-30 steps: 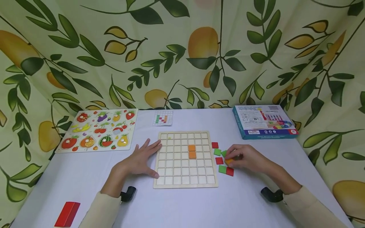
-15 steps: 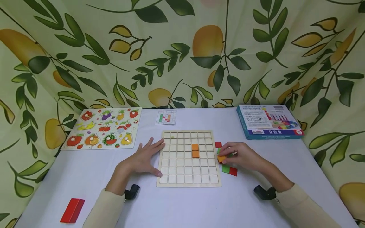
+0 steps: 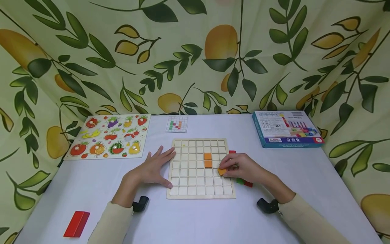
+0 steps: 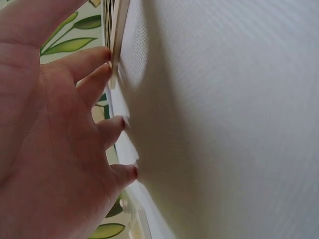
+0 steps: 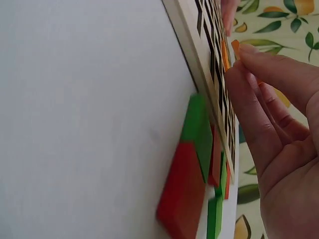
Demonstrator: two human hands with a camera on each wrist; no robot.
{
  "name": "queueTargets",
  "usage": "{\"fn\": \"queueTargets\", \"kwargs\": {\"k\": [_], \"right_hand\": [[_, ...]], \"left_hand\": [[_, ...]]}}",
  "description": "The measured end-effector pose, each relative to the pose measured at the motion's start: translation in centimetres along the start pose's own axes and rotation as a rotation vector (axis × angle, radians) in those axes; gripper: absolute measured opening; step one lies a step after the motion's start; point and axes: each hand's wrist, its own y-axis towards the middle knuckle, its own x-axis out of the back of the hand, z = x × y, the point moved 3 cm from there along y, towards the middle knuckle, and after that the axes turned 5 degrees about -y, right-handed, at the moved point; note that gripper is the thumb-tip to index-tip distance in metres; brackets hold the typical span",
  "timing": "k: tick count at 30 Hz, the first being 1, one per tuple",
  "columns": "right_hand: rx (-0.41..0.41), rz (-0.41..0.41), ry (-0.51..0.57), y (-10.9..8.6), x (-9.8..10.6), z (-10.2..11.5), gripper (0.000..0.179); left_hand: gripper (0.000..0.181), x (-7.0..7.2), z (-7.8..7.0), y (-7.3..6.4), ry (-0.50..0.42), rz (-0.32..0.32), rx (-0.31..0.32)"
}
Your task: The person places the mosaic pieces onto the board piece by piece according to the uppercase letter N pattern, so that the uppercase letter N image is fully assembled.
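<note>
A wooden grid board [image 3: 201, 197] lies on the white table, with two orange square tiles [image 3: 208, 160] set one above the other in its cells. My right hand [image 3: 243, 168] pinches another orange tile [image 3: 222, 171] between thumb and fingers, over the right part of the board. In the right wrist view only a sliver of that orange tile [image 5: 236, 48] shows at the fingertips. My left hand [image 3: 151, 170] is spread, its thumb and fingertips on the board's left edge. Red [image 5: 182, 191] and green [image 5: 197, 119] tiles lie right of the board, partly hidden by my right hand.
Behind the board lies a small pattern card [image 3: 176, 124] with coloured squares. A fruit puzzle board [image 3: 106, 137] is at the back left, a blue game box [image 3: 287, 129] at the back right. A red block [image 3: 77, 224] rests at the front left.
My right hand has picked up the orange tile from among the loose tiles and carried it left, over the board. The left hand has stayed at the board's edge.
</note>
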Motion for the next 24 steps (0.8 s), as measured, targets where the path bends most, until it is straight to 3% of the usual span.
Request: {"fn": "queueTargets", "kwargs": {"k": [6,24], "right_hand": [[0.045,0.015,0.026,1.1,-1.0,1.2,0.024],[0.027,-0.011,-0.015,2.5,-2.3,2.7,0.022]], "left_hand": [[0.120,0.1,0.0,-0.1,-0.001,-0.001,-0.011],[0.121,0.0,0.1,0.0,0.009,-0.003,-0.009]]}}
